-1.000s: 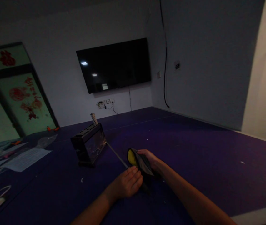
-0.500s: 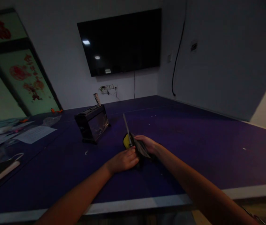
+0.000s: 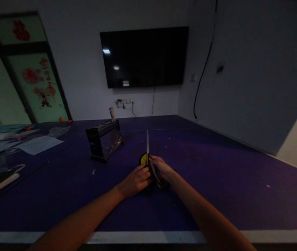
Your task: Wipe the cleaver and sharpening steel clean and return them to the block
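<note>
Near the middle of the table, both my hands are closed around a dark bundle with a round yellow part (image 3: 143, 159) that has a black rim. A narrow pale blade (image 3: 147, 141), like a knife's, points up and away from it. My left hand (image 3: 137, 179) lies against the near left side, fingers curled over the dark part. My right hand (image 3: 161, 166) pinches the dark flap (image 3: 155, 174) on the right, close to the blade's base. Dim light and my fingers hide where the blade joins and what the bundle is.
Left of my hands stands a black slotted block (image 3: 103, 139) with a patterned handle (image 3: 112, 114) sticking out of its top. Papers (image 3: 39, 144) and plastic bags lie on the table's left side. White scraps dot the purple tabletop (image 3: 216, 181). A television (image 3: 145, 57) hangs behind.
The blade has swung from leaning left to nearly upright. My right fingers have come closer to the blade's base, and the dark flap has turned with them. The view has shifted slightly.
</note>
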Available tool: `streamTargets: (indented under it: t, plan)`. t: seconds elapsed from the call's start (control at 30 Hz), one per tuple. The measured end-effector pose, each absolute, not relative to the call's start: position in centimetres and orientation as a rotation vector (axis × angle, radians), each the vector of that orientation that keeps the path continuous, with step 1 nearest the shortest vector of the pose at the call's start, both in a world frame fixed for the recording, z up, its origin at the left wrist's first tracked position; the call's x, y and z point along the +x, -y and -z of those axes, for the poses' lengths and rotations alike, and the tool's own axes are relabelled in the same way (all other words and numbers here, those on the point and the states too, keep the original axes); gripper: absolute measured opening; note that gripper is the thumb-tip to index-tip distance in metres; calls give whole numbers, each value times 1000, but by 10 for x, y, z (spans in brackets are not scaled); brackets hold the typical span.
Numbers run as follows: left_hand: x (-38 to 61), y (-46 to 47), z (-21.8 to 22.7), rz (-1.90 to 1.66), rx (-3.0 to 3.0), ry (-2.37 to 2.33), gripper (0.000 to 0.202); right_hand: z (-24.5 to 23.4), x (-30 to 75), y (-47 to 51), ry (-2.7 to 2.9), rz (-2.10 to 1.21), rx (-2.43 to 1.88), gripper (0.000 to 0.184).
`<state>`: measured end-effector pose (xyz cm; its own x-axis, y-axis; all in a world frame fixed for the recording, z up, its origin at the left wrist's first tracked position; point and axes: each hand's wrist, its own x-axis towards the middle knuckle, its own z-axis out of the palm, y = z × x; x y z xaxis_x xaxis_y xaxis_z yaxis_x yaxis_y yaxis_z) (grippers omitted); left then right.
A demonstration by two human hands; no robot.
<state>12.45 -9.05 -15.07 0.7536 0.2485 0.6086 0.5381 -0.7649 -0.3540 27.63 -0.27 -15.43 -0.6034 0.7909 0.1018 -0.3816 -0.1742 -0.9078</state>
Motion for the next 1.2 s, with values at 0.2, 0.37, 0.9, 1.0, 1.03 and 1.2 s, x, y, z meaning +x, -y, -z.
streamTargets:
  t: [0.2, 0.37, 0.9, 1.0, 1.03, 1.2]
  plan:
    - [121, 89, 149, 1257, -2484, 1056, 24, 160, 273, -4, 1236, -1797, -547, 31]
    - [116, 89, 149, 1430, -2498, 1191, 16, 163, 269, 0, 1207, -1793, -604, 32]
    - [112, 79, 155, 1364, -2514, 1501, 13, 159, 267, -1, 1156, -1828, -673, 32]
    - [115, 80, 155, 1377, -2531, 1591, 17, 158, 267, 0, 1162, -1817, -704, 32]
    - [117, 80, 156, 1388, -2530, 1633, 18, 158, 268, 1, 1181, -1807, -703, 31]
    - [126, 76, 156, 1480, -2508, 1952, 26, 156, 271, 7, 1197, -1781, -645, 31]
